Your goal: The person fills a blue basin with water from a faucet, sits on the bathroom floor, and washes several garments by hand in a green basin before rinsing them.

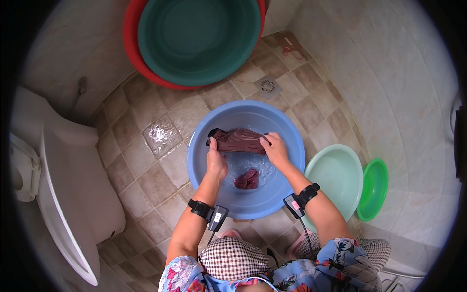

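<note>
A dark maroon garment (238,140) is stretched sideways over the water in a blue basin (202,180). My left hand (216,159) grips its left end, near a black edge. At the other end, my right hand (276,147) has its fingers closed on the cloth. Below the stretched part, a bunched piece of maroon cloth (247,179) lies in the water; whether it belongs to the same garment I cannot tell. Each of my wrists wears a black strap with a small box and a cable.
A large green tub (199,44) sits inside a red tub (131,39) beyond the basin. To the right are a pale green basin (335,180) and a bright green one (374,190). A floor drain (268,86) lies in the wet tiles. A white toilet (73,185) stands at left.
</note>
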A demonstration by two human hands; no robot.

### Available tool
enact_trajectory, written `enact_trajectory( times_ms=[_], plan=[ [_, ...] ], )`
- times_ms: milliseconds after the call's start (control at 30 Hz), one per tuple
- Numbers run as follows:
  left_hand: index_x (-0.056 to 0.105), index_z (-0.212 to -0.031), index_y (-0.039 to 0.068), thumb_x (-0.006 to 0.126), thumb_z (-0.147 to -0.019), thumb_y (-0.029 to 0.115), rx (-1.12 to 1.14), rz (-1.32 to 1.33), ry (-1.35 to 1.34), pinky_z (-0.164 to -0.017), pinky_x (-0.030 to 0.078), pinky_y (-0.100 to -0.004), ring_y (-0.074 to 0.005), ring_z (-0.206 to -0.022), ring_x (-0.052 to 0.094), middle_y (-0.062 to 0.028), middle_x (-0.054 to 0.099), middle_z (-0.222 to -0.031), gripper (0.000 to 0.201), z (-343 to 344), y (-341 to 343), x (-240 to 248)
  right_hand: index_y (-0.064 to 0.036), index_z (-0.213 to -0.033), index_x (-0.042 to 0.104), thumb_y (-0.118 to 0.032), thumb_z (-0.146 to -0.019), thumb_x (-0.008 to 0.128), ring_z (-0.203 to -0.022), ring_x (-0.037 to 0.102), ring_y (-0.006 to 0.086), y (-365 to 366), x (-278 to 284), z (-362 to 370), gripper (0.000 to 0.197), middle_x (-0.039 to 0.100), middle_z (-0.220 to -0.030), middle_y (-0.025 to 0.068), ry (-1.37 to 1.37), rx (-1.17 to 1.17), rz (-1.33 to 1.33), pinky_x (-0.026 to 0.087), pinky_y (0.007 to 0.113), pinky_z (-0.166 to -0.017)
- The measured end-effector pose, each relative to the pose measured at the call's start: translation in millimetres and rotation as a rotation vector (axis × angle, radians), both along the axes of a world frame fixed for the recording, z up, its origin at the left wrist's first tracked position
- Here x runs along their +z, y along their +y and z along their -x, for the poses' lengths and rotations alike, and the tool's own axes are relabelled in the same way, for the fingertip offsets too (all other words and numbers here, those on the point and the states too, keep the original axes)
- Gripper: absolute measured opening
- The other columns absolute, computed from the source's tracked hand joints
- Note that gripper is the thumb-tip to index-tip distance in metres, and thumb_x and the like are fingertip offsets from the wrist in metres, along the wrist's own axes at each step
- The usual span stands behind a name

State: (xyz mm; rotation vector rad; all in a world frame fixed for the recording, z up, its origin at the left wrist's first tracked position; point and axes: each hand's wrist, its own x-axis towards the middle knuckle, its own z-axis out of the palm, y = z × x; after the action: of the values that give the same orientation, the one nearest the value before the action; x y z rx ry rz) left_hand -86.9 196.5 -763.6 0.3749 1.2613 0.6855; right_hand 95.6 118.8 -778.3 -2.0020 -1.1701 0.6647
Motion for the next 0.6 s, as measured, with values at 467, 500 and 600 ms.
enact_trajectory(
  times_ms=[467, 500, 600],
  plan=[
    [0.054, -0.089, 0.013, 0.056, -0.081, 0.014, -0.099, -0.018, -0.152, -0.086, 0.035, -0.0372, -0.0138, -0.097, 0.05, 0.0009, 0.057, -0.099, 0.008, 16.9, -5.3, 9.6, -0.0103, -0.124, 0.047, -0.024, -0.095, 0.048, -0.11, 0.052, 0.0172, 12.8, 72.4, -11.7, 0.032, 0.054, -0.12, 0.003, 1.413, -0.185, -0.341, 0.042, 0.037, -0.095],
    [0.055, -0.089, 0.013, 0.057, -0.08, 0.014, -0.137, -0.004, -0.087, -0.087, 0.035, -0.0371, -0.0142, -0.098, 0.05, 0.0006, 0.057, -0.1, 0.01, 15.8, -6.1, 9.9, -0.0114, -0.126, 0.045, -0.024, -0.095, 0.047, -0.112, 0.051, 0.0178, 14.1, 79.9, -11.0, 0.034, 0.052, -0.123, 0.0037, 1.443, -0.14, -0.329, 0.041, 0.038, -0.096],
    [0.055, -0.099, 0.011, 0.061, -0.076, 0.02, -0.23, 0.034, 0.124, -0.089, 0.035, -0.0378, -0.0167, -0.103, 0.046, -0.0025, 0.054, -0.103, 0.024, 6.4, -8.6, 18.1, -0.0137, -0.13, 0.04, -0.03, -0.096, 0.044, -0.111, 0.051, 0.0182, 19.6, 94.9, -3.1, 0.038, 0.051, -0.123, 0.0025, 1.487, -0.107, -0.249, 0.041, 0.038, -0.095]
  ],
)
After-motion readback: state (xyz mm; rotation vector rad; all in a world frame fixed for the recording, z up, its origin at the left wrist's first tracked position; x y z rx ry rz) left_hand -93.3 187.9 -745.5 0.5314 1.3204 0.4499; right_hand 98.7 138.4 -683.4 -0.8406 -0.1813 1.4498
